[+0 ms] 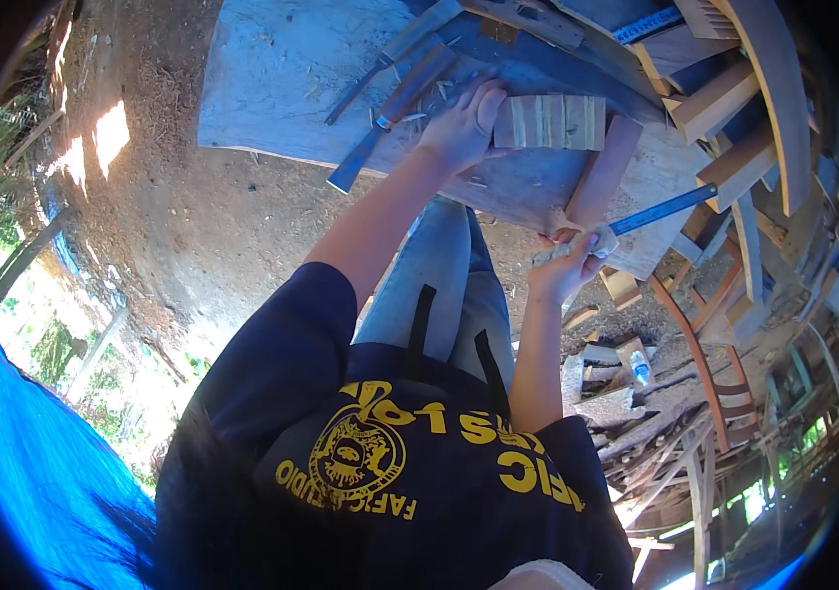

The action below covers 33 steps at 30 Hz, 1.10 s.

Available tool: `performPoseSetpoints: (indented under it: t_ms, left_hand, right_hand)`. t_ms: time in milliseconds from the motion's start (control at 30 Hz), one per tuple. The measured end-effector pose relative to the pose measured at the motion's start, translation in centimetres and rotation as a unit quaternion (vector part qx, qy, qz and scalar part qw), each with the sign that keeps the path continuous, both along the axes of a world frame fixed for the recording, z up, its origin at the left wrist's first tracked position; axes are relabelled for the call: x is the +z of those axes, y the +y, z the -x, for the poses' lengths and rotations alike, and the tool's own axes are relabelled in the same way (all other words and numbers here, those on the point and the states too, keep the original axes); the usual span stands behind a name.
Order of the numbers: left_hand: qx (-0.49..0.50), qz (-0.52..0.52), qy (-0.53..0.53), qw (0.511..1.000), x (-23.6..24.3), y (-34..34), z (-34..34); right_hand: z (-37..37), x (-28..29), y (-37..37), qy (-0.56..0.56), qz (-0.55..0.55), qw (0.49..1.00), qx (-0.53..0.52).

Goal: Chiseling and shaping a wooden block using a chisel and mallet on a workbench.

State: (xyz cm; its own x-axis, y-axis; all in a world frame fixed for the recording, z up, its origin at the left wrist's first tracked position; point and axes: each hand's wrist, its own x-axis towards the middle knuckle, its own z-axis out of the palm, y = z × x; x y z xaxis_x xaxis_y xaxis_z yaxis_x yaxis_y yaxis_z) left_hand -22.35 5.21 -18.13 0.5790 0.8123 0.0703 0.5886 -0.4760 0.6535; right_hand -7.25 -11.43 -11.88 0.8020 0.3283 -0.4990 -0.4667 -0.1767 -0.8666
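My left hand [463,126] is closed against the left end of a striped block of several wood strips [562,122] on the weathered board [252,79]. A reddish wooden piece [601,167] lies at the block's right. My right hand [567,265], nearer my body, grips the pale, wrapped-looking handle of a long, flat dark steel tool [665,206], which points toward the upper right. Left of my left hand lie a wood-handled chisel [417,81] with a wide blade and a thinner tool [360,88].
Several cut wooden pieces [714,103] and a curved plank [773,108] crowd the right. Curved chair-like parts [704,374], offcuts and a plastic bottle [640,369] lie below them. A dirt floor [154,216] is at left, beside a blue sheet [16,442].
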Motion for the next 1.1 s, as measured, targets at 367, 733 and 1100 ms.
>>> performPoseSetpoints:
  t_ms: [367, 733, 1100]
  left_hand:
    - [-0.048, -0.053, 0.010, 0.997, 0.0, 2.4, -0.1]
    - [-0.038, -0.072, 0.015, 0.997, -1.0, 2.4, -0.1]
    - [-0.057, -0.068, 0.084, 0.992, -2.5, 2.0, 0.2]
  right_hand:
    - [1.2, 2.4, -0.5, -0.149, 0.110, 0.949, 0.255]
    - [1.7, 1.1, 2.3, -0.307, 0.210, 0.772, 0.515]
    - [2.6, 0.9, 4.8, -0.305, 0.260, 0.735, 0.547]
